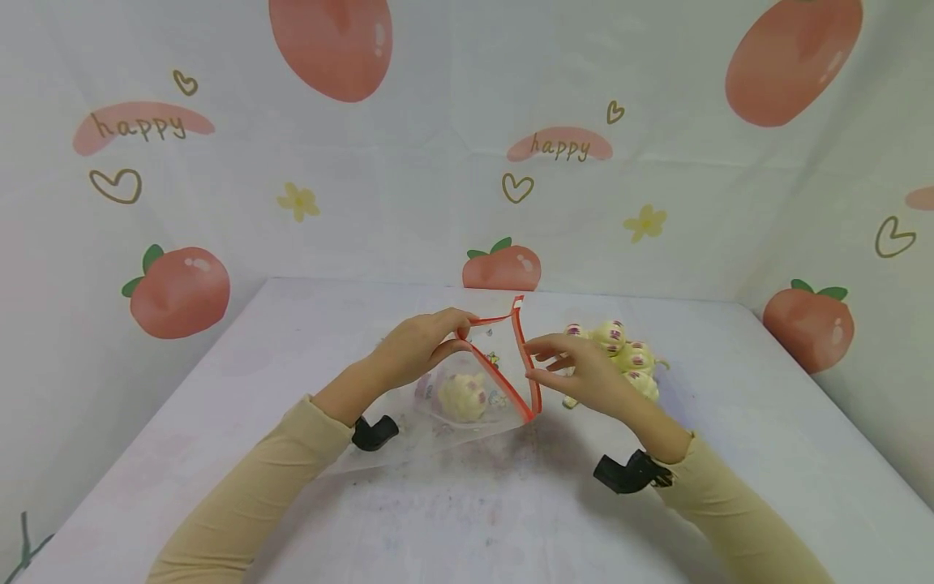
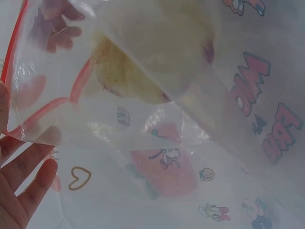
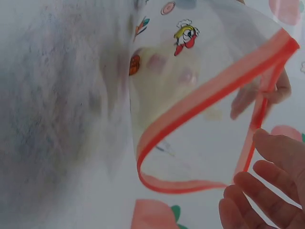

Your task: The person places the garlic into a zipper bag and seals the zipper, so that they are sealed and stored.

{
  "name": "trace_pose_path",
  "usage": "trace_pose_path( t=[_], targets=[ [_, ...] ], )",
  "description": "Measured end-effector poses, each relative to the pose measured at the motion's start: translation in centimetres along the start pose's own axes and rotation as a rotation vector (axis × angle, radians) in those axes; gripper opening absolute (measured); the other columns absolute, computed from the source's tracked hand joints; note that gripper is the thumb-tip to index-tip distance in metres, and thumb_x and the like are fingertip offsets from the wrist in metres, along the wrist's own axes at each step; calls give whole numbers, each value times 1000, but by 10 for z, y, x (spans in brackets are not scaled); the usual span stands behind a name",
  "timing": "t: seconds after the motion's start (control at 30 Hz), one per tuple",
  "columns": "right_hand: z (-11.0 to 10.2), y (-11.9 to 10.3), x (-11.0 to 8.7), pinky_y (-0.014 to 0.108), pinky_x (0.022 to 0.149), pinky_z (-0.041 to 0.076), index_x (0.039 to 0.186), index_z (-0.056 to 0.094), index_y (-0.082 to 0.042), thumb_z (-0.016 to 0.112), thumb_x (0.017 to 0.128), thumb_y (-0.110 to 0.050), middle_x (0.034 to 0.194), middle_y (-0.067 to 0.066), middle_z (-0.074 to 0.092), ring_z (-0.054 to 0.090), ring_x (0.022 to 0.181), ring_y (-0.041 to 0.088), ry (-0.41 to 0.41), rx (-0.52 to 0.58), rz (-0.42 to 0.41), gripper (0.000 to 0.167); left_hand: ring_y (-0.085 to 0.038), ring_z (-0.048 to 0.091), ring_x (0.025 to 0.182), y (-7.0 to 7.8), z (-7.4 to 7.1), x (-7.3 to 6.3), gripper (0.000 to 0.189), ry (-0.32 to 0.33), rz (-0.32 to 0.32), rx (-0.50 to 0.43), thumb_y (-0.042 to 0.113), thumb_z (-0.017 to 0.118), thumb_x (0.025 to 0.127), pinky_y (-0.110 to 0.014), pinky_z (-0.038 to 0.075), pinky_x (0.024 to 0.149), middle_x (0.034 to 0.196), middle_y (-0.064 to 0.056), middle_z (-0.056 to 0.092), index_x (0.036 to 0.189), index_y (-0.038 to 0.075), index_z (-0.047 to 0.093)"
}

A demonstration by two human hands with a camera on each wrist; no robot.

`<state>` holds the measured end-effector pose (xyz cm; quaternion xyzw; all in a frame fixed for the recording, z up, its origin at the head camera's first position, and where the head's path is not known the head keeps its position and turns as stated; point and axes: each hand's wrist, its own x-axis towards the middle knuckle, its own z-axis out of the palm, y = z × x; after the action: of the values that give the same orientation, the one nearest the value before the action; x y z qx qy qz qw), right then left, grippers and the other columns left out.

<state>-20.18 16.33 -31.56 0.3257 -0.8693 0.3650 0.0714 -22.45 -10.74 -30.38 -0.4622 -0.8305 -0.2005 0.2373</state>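
A clear zip bag [image 1: 503,412] with a red-edged mouth and cartoon prints stands open between the hands, low over the table. Inside lies a pale garlic bulb [image 1: 463,397] with purple marks, seen through the plastic. My left hand [image 1: 419,345] pinches the red rim at the bag's left corner; its fingers [image 2: 35,183] show beside the plastic in the left wrist view. At the opposite side of the mouth, my right hand [image 1: 584,371] has its thumb and fingers apart, the fingertips [image 3: 264,140] right at the red rim. Part of the bag is hidden behind the left forearm.
Just beyond the right hand lies a bunch of several garlic bulbs [image 1: 636,357], partly covered by that hand. The white table [image 1: 467,519] meets a fabric backdrop [image 1: 409,203] printed with red fruit and hearts. Black wrist mounts [image 1: 629,472] sit at both sleeves.
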Motion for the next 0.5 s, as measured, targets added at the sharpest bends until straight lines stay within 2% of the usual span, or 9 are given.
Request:
trace_pose_path(
  t=[0.13,0.23,0.5],
  targets=[
    [-6,5,-5,33,81,56,113,63,-2,71,82,-10,111,13,67,65,98,26,13,20,34,33,-15,56,63,0,0,-1,23,-2,-6,-1,16,67,84,-24,43,60,110,-10,67,93,7,49],
    [-11,11,-8,34,79,56,111,64,-1,71,81,-9,108,13,68,66,95,25,35,17,35,32,-15,54,61,0,1,-2,22,-7,-15,-4,16,67,84,-24,43,60,111,-10,67,93,7,49],
    [-22,23,-19,28,73,57,109,65,2,73,78,-3,105,17,69,66,85,24,119,-40,5,32,-17,62,71,-1,0,-2,23,-4,-14,-4,17,68,84,-24,43,60,111,-10,67,94,6,49]
  ],
)
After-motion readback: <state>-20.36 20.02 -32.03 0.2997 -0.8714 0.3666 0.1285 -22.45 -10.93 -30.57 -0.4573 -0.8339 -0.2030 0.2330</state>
